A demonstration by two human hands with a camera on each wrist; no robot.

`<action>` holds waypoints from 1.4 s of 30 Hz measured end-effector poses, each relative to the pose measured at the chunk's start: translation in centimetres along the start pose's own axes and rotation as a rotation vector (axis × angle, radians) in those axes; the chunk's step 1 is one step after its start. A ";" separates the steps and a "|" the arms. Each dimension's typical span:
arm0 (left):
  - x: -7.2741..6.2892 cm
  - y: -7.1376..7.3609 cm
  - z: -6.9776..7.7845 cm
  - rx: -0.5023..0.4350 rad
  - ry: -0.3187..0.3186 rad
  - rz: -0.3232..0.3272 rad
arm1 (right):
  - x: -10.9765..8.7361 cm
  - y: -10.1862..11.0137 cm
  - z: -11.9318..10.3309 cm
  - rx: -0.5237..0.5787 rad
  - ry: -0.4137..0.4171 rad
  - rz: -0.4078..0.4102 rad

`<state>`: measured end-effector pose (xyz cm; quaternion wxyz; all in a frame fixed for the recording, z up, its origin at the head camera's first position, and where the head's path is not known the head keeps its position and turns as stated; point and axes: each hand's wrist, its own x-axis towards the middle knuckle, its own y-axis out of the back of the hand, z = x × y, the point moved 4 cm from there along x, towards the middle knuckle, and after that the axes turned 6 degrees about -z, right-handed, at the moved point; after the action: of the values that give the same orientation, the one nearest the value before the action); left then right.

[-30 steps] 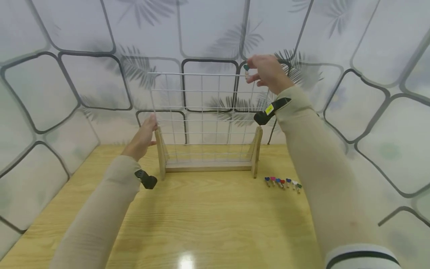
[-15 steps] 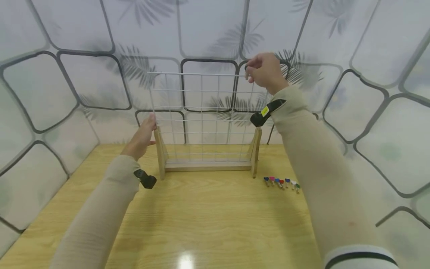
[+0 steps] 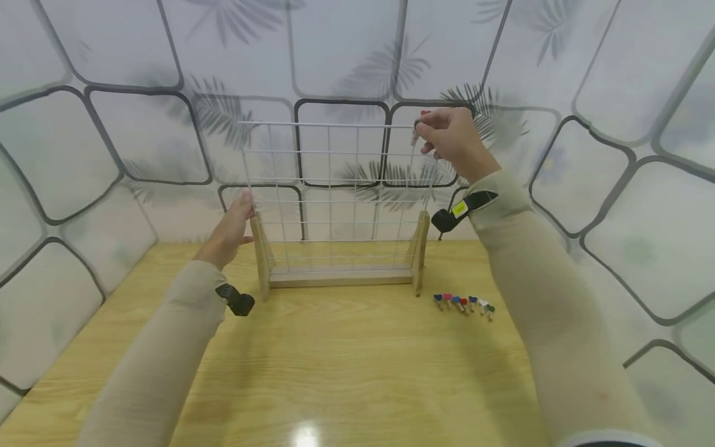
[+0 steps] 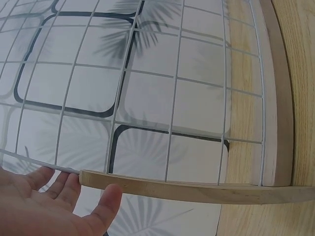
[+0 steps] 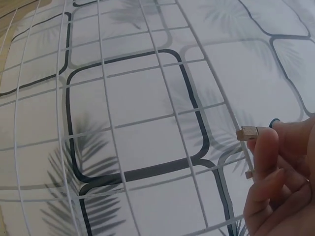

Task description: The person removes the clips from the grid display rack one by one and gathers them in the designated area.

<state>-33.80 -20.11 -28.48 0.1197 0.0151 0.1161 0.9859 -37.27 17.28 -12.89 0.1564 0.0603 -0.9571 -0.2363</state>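
In the right wrist view my right hand (image 5: pixel 283 177) pinches a small wooden clothespin (image 5: pixel 250 132) between thumb and finger, its teal-green top partly hidden. The clothespin's tip is right at the outer wire of the white wire grid (image 3: pixel 328 152), by the top right corner in the head view. A red heart top (image 3: pixel 426 113) shows just above the right hand's fingers. My left hand (image 3: pixel 226 230) touches the grid's left side. In the left wrist view its fingertips (image 4: pixel 74 179) lie along the edge wire, with the thumb against the wooden side post (image 4: pixel 197 191).
The grid stands in a wooden base (image 3: pixel 341 277) on a light wood table (image 3: pixel 335 360). Several heart-topped clothespins (image 3: pixel 463 302) lie in a row to the right of the base. A patterned cloth backdrop (image 3: pixel 346 56) rises behind the table.
The right fingers have closed on the green-topped clothespin, and the right hand has shifted slightly right and down. The red heart top has come into view above it. My left hand stays at the grid's side.
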 end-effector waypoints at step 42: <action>-0.2 0.0 0.2 0.031 0.010 -0.023 | -13.4 3.8 25.9 -0.091 -0.371 -0.124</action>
<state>-33.56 -20.15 -28.31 0.1301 0.0107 0.1321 0.9826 -33.30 34.38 -36.48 -0.0347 0.0673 -0.9524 -0.2953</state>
